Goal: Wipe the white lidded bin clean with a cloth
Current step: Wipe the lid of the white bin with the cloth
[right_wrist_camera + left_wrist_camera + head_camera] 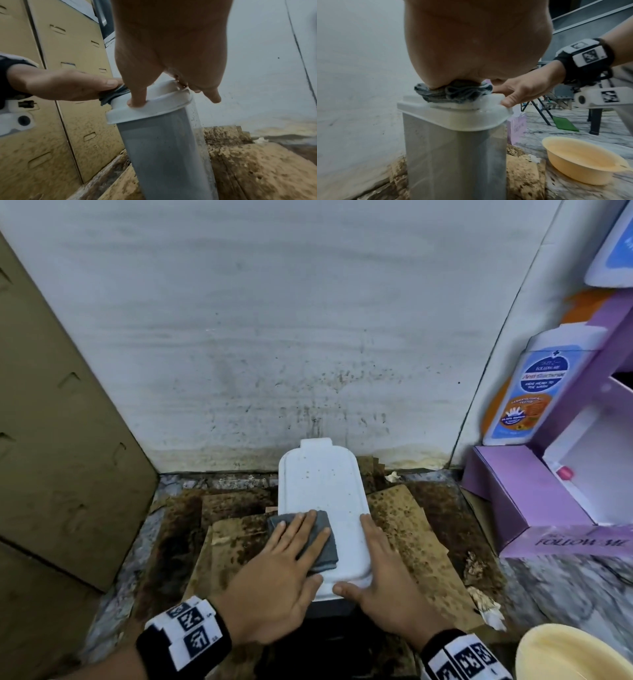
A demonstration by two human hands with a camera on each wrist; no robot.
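Left hand [274,577] pressed flat, fingers straight and released, on the grey cloth [310,542] lying over the near left part of the white lid [325,494] of the bin [453,155]. Right hand [387,587] laid along the lid's right edge, fingers straight, thumb at the near rim, grasping nothing. Standing upright on stained cardboard [404,529] on the floor, close to the spattered wall [274,337], yellow basin [580,161] near its right
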